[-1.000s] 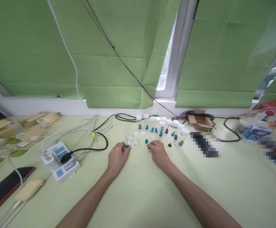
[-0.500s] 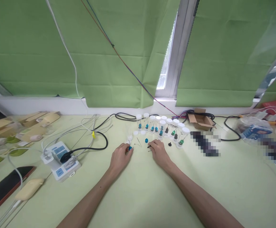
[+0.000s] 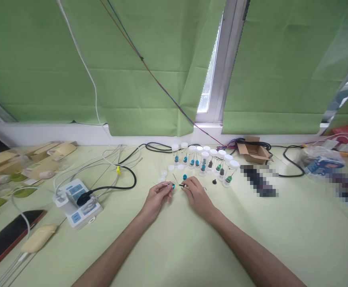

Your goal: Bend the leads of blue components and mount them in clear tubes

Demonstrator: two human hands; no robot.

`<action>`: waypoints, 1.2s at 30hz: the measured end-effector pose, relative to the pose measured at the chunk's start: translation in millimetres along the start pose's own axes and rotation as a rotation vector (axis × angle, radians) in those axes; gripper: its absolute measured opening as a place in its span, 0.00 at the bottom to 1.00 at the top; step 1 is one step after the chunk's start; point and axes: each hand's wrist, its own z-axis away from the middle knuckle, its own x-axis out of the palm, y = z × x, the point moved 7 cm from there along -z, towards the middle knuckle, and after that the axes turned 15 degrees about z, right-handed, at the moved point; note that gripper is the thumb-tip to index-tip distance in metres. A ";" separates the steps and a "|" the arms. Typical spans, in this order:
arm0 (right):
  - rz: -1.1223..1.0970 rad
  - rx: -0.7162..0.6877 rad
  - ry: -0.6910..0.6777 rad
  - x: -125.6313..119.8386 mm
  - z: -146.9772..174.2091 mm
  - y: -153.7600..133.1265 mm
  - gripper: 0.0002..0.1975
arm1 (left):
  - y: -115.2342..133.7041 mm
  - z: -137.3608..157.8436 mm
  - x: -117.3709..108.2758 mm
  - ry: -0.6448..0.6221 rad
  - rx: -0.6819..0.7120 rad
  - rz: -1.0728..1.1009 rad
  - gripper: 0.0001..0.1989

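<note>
Between thumb and fingers, my left hand [image 3: 158, 195] pinches a small blue piece with a thin metal pin [image 3: 173, 185], the pin pointing left. My right hand [image 3: 196, 193] is closed on a small black piece [image 3: 181, 185], its tip facing the blue one across a narrow gap. Just beyond the hands lie a loose blue piece [image 3: 185, 177] and a thin metal pin [image 3: 175, 177]. A small black part [image 3: 214, 181] rests to the right. Behind stand several clear vials [image 3: 204, 163] with white caps, holding blue, green and dark pinned pieces.
A white power strip [image 3: 78, 203] with plugs and cables lies left, near a phone [image 3: 9, 239] and a cream-coloured case [image 3: 38, 238]. At the back right sit an open cardboard box [image 3: 253, 151] and a plastic-wrapped blue pack [image 3: 323, 165]. Loose black cables [image 3: 158, 147] run along the wall.
My left hand has lifted the blue piece off the table and brought it right. My right hand has turned the black piece toward it, and the two are now close together.
</note>
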 end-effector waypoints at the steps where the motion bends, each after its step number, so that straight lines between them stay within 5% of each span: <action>1: -0.011 -0.017 -0.006 0.8 0.7 -4.0 0.10 | -1.6 0.0 -0.4 -0.004 -0.018 0.032 0.14; 20: -0.060 -0.053 -0.033 3.4 4.2 -13.2 0.11 | -9.6 2.3 3.6 -0.080 -0.076 0.117 0.11; 36: -0.291 0.173 0.056 8.1 8.7 1.6 0.05 | -12.0 5.1 1.0 -0.001 -0.112 0.176 0.12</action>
